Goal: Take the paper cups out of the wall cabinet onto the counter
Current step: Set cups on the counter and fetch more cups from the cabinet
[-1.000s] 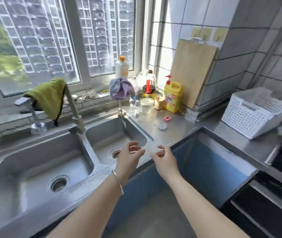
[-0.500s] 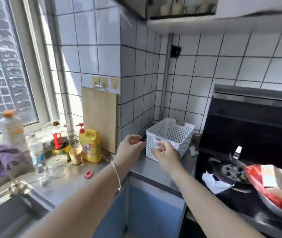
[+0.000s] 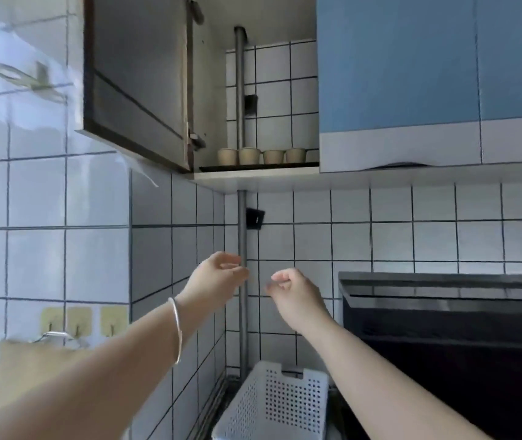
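Head view: tiled corner, open wall cabinet holding paper cups; both hands loosely curled, empty

A single wide-angle view from the person's head faces the tiled corner of the kitchen and tilts upward, so the open wall cabinet fills the upper middle, seen from below and well out of arm's reach. Both forearms enter from the bottom edge, nearest the lens. The white basket sits low in frame, the black hood at right
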`<state>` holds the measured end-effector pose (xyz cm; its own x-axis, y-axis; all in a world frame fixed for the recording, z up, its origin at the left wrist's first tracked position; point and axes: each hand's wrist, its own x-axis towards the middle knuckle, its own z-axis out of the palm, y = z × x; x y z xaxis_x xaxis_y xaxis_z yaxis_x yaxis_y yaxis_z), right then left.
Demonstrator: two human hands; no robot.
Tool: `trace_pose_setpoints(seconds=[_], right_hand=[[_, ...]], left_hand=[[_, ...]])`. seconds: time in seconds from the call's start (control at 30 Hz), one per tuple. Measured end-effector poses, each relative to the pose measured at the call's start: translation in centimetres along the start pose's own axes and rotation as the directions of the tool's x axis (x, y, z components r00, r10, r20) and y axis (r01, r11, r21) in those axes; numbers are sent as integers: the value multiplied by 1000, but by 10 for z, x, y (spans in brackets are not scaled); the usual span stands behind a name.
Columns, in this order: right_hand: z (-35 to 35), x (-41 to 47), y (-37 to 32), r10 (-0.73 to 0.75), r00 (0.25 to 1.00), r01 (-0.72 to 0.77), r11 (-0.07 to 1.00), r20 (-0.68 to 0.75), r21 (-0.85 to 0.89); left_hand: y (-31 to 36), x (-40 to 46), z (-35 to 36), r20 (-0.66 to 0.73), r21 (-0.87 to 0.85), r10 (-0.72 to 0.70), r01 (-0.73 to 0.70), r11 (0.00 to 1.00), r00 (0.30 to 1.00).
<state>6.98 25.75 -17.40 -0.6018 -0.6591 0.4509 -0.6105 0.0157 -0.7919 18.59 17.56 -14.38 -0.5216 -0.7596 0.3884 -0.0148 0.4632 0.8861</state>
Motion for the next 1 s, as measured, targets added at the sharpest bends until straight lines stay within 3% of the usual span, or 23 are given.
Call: trace_pose_setpoints(seconds=[0.3,0.57,0.67,0.83,1.0], right_hand=[[-9,168,-35,-257,956,246,965,-139,-94],[-21,297,-87,-550,788,501,834,-277,-232],[-20,342,-101,-541,788,466,836,-294,-291],[-13,400,-109,-501,831,390,835,-243,-387],[-13,435,-114,-359,919,234,830,-162,-507]], left_hand=[[30,166,15,-125,-17,162,-166,986,979],[72,282,-7,-298,87,371,-361,928,880],[85,324,-13,-331,109,436,-425,899,837],[97,388,-21,-303,231,463,-407,884,833],[95,434,-33,-301,352,493,-385,853,816]])
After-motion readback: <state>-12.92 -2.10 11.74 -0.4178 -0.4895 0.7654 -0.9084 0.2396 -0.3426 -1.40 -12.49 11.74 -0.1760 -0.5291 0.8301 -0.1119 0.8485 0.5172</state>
